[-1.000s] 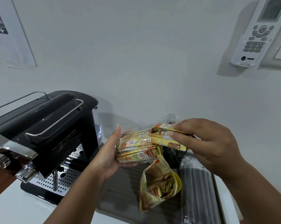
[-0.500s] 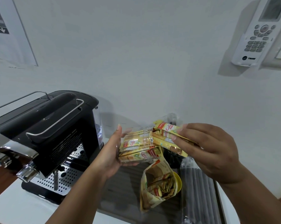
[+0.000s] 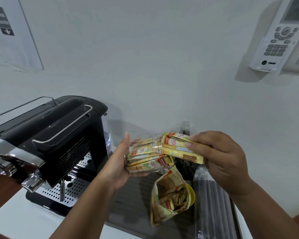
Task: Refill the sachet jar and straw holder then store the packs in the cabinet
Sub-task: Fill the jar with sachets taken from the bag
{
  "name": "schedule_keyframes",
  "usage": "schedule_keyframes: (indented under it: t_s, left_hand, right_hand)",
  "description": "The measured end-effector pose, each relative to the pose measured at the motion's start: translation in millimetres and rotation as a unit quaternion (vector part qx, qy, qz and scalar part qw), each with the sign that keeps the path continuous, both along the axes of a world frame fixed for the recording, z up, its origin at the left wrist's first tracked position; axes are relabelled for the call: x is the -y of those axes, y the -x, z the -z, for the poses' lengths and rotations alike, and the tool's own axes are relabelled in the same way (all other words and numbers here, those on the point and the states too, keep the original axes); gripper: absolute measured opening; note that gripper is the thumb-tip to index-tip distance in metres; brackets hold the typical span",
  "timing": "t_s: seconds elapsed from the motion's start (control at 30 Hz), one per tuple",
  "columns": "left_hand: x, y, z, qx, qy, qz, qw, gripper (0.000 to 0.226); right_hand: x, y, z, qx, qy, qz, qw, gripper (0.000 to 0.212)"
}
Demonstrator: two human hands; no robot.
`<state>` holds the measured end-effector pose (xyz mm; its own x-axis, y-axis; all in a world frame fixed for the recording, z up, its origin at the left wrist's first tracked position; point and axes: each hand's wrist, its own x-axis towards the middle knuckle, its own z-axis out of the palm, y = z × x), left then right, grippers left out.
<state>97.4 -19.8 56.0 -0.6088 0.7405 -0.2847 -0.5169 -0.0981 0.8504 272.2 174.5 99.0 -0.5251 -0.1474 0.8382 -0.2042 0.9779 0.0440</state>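
Sachets going into the jar, both hands busy.
Your left hand [image 3: 118, 163] cups the clear sachet jar [image 3: 145, 152], tipped sideways; your right hand [image 3: 219, 157] pinches a bunch of yellow sachets [image 3: 178, 147] at its mouth. Below your hands the open sachet pack [image 3: 167, 195] stands on the worktop [image 3: 24, 219], the straw pack [image 3: 212, 204] under your right wrist, the coffee machine [image 3: 55, 144] off your left.

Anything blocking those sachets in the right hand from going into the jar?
Nothing visible. The right hand holds the sachets with their ends already in the tilted jar's open mouth; the left hand holds the jar.
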Motion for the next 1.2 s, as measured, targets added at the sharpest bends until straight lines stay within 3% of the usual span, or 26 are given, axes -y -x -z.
schedule_keyframes:
  t_s: [0.17,0.27,0.47,0.8,1.03,1.2]
  left_hand:
    - [-1,0,2,0.021,0.004,0.002,1.000,0.069]
    - [-3,-3,2,0.036,0.001,0.012,0.999,0.067]
    - [-9,-13,2,0.061,0.002,0.053,0.997,0.073]
    - [-8,-16,2,0.063,-0.014,0.077,0.995,0.073]
    - [-3,-13,0,0.057,-0.024,0.067,0.996,0.069]
    - [-1,-12,0,0.051,-0.025,0.069,0.996,0.071]
  right_hand:
    - [1,0,6,0.029,0.037,-0.023,0.999,0.026]
    - [1,5,7,0.031,0.084,-0.032,0.995,0.015]
    - [1,16,8,0.053,0.160,-0.043,0.985,0.029]
    - [2,25,-4,0.127,0.208,-0.044,0.969,0.039]
    - [-3,23,-3,0.071,0.290,-0.021,0.954,0.052]
    - [-1,12,-18,-0.010,0.370,-0.053,0.927,0.044]
